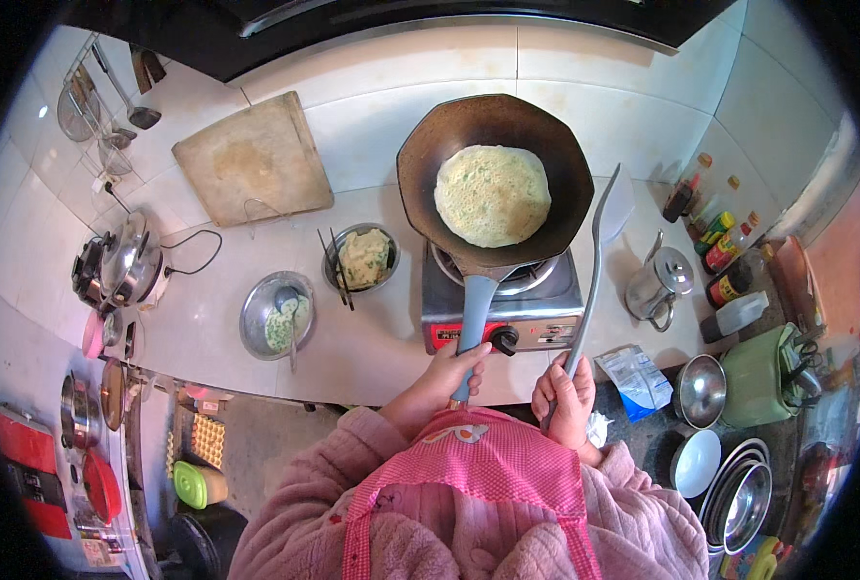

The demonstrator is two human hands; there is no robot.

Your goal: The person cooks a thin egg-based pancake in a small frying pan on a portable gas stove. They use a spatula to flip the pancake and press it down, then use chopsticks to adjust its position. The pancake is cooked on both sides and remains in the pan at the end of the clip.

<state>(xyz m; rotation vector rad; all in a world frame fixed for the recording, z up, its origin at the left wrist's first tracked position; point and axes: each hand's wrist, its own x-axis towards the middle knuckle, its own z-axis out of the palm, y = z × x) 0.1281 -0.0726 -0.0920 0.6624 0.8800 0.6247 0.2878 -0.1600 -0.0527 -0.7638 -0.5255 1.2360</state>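
My left hand grips the blue-grey handle of a dark octagonal wok. Inside the wok lies a round, pale yellow pancake flecked with green, browned at its lower right. Beneath the wok is a steel gas stove with a black knob. In my right hand is the long grey handle of a spatula; its broad blade points up, to the right of the wok and apart from the pancake. Whether the burner is lit is hidden by the wok.
Left of the stove stand a bowl of cooked pancakes with chopsticks and a metal bowl of green-flecked batter with a ladle. A cutting board leans on the wall. Rightward are a metal pot, sauce bottles and an opened packet.
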